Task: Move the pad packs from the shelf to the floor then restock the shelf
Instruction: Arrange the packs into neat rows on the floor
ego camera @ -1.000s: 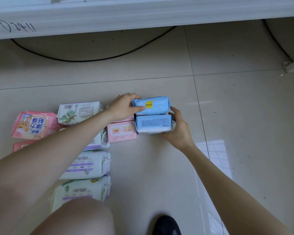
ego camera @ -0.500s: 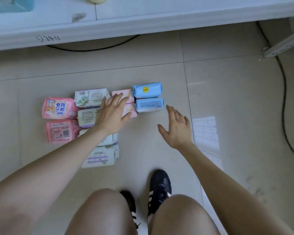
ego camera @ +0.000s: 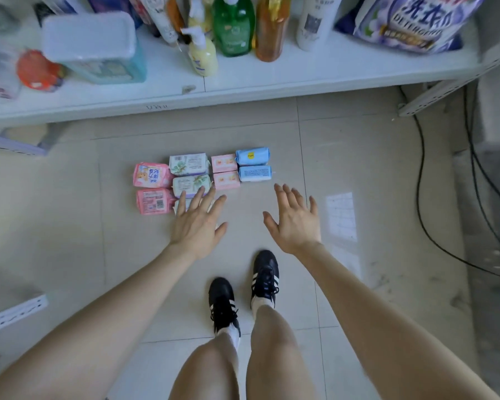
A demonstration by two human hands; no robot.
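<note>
Several pad packs lie in rows on the tiled floor: two blue packs (ego camera: 253, 165) at the right, two small pink packs (ego camera: 225, 171) beside them, white-green packs (ego camera: 188, 164) in the middle, and two larger pink packs (ego camera: 151, 175) at the left. My left hand (ego camera: 198, 222) hovers with spread straight fingers over the near white packs and hides part of them. My right hand (ego camera: 295, 220) is spread over bare floor just below the blue packs. Neither hand holds anything. The white shelf (ego camera: 243, 82) runs across the top of the view.
The shelf carries bottles (ego camera: 233, 24), a teal-lidded box (ego camera: 98, 44), a red-capped item (ego camera: 38, 69) and a detergent bag (ego camera: 413, 18). Black cables (ego camera: 433, 226) trail on the floor at right. My black shoes (ego camera: 264, 277) stand below the hands. A shelf bracket (ego camera: 12, 313) lies at left.
Both hands let go of the blue packs and drew back toward me with fingers spread. The view rose, so the shelf top with bottles and my legs came into sight.
</note>
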